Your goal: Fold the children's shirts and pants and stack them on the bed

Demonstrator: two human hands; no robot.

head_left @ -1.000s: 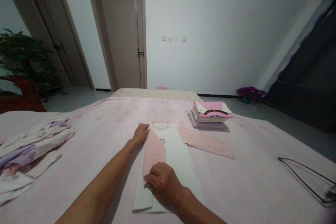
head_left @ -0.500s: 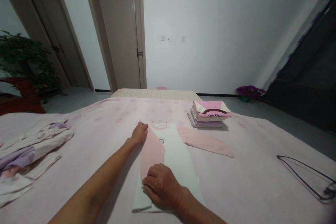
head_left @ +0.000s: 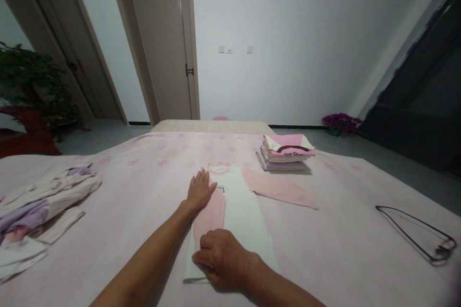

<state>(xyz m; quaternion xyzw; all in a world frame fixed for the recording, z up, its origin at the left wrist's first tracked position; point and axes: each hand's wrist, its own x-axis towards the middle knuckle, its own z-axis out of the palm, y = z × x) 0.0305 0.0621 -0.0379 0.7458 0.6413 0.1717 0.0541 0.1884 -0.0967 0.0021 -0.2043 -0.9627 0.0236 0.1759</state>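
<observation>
A white long-sleeved shirt [head_left: 245,216] with pink sleeves lies flat on the bed in front of me. Its left sleeve is folded in over the body; the right sleeve [head_left: 283,188] sticks out sideways. My left hand [head_left: 200,191] rests flat on the shoulder of the folded sleeve, fingers stretched out. Lower down, my right hand [head_left: 224,256] is closed with fingertips pinching the folded sleeve near its cuff, which the hand hides. A small dark print shows on the chest, partly covered by the sleeve.
A stack of folded clothes [head_left: 286,152] stands beyond the shirt to the right. Crumpled striped clothes [head_left: 54,206] lie at the left. A black clothes hanger [head_left: 414,230] is at the right. All rest on a pink flowered sheet [head_left: 144,182].
My left hand has let go of the shoulder edge and moved slightly right, flattening onto the sleeve. My right hand stays closed near the cuff.
</observation>
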